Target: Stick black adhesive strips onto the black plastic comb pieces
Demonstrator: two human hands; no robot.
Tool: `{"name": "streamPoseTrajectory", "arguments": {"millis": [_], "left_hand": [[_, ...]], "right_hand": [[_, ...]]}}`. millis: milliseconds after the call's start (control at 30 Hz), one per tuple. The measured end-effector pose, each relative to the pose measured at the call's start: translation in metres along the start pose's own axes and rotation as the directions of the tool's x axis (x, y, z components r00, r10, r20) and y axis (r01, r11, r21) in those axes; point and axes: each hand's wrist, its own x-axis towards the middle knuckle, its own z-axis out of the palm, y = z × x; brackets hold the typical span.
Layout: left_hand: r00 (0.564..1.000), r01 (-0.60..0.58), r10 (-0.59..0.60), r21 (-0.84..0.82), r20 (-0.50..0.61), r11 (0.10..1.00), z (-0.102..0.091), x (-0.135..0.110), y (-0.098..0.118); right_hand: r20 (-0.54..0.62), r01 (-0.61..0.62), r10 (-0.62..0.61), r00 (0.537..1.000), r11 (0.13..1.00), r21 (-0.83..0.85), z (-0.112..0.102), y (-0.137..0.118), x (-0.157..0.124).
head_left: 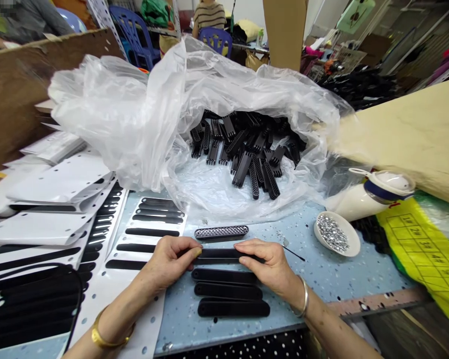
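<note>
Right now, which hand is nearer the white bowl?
Right. The right hand holds the black strip left of the white bowl; the left hand, on the strip's opposite end, is farther left.

I record the strip (220, 255) between my fingers (184, 245) as plain black. From it, at six o'clock, three loose strips (234, 307): same black. At twelve, one ridged piece (221, 232): black, pale crosshatched; beyond, a translucent whitish bag (134, 124). Toward three: white bowl (354, 245), silver bits (333, 233); yellow sheet (421, 254), dark grid lines. At two: white bottle (349, 202), navy band (379, 192). Counter (322, 279): pale blue, speckled. Left bracelet (104, 340): gold; right bracelet (305, 298): silver.
</note>
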Motion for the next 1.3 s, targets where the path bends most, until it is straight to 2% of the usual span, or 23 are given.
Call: {"name": "streamPoseTrajectory", "arguments": {"millis": [433,533,633,767,900,1000,1067,1167,1300], "left_hand": [[1.000,-0.008,0.008,-0.011,0.000,1.000,0.001,0.002,0.001],[1.000,-0.012,0.012,0.001,0.005,1.000,0.000,0.002,0.000],[1.000,-0.012,0.012,0.009,0.004,1.000,0.000,0.003,-0.002],[1.000,-0.026,0.026,0.010,0.015,1.000,0.000,0.004,-0.004],[0.999,-0.032,0.032,-0.010,0.002,0.999,-0.001,0.002,-0.003],[0.998,-0.050,0.050,-0.005,-0.032,0.999,-0.003,-0.003,0.005],[0.993,-0.093,0.095,0.039,-0.075,0.995,-0.005,-0.008,0.012],[0.964,-0.207,0.234,0.191,-0.129,0.960,-0.006,-0.015,0.021],[0.912,-0.334,0.397,0.370,-0.105,0.867,-0.008,-0.030,0.026]], "right_hand": [[0.038,-0.044,0.045,0.998,0.999,-0.013,-0.002,0.003,0.000],[0.043,-0.068,0.068,0.997,0.998,-0.001,-0.009,0.001,0.000],[-0.034,-0.088,0.087,0.996,0.996,-0.020,-0.025,-0.006,0.000],[-0.220,-0.115,0.102,0.970,0.992,-0.044,-0.042,-0.014,-0.005],[-0.234,-0.155,0.125,0.964,0.981,-0.118,-0.033,-0.009,-0.010],[-0.231,-0.125,0.064,0.971,0.957,-0.261,-0.022,-0.005,-0.010],[-0.241,-0.106,0.022,0.970,0.934,-0.342,-0.015,-0.005,-0.007],[-0.234,-0.093,-0.002,0.972,0.915,-0.393,-0.004,-0.006,-0.002],[-0.196,-0.050,-0.043,0.980,0.895,-0.444,0.006,-0.004,0.001]]}}
